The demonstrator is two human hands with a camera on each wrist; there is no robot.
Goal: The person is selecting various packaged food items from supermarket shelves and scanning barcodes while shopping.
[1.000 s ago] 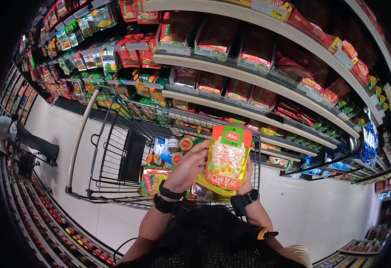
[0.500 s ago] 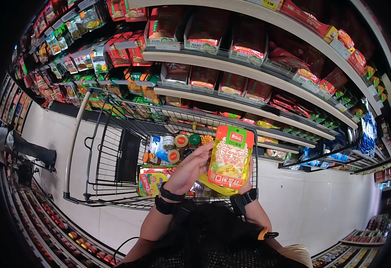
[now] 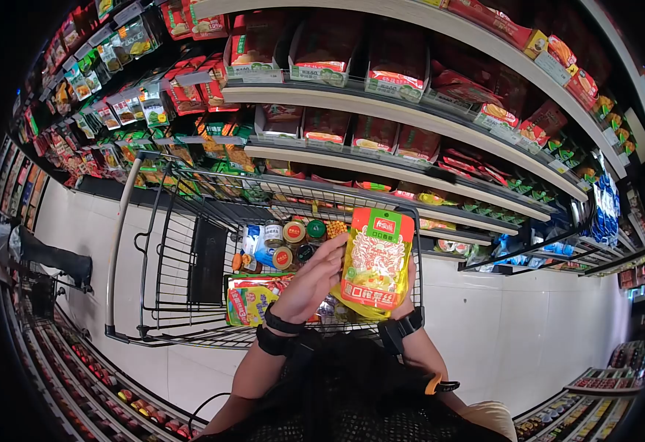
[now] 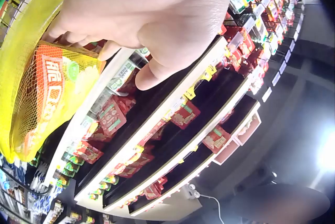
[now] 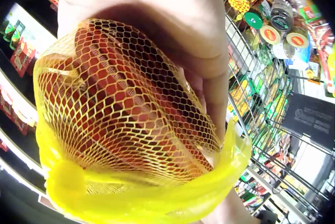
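Observation:
A yellow net bag of red food pouches [image 3: 376, 261], its front printed with Chinese characters and a green label, stands upright over the cart in the head view. My right hand [image 3: 406, 303], mostly hidden behind the bag, grips it from the right and back. In the right wrist view that hand [image 5: 157, 2] bends round the net, where stacked red pouches [image 5: 125, 98] show through. My left hand [image 3: 308, 286] is at the bag's left side with fairly straight fingers. From the left wrist, its fingertips [image 4: 55, 33] touch the edge of the net and the thumb points away.
A wire shopping cart [image 3: 122, 254] stands below my hands. Inside are several jars [image 3: 294, 233], a blue-and-white packet [image 3: 258, 247] and colourful packs [image 3: 246, 303]. Stocked shelves [image 3: 352, 96] curve along the far side. Someone's dark-trousered leg [image 3: 57, 261] is at the left.
The shelves and cart have shifted slightly left in the head view. Both hands keep their places at the net bag, which leans a little less.

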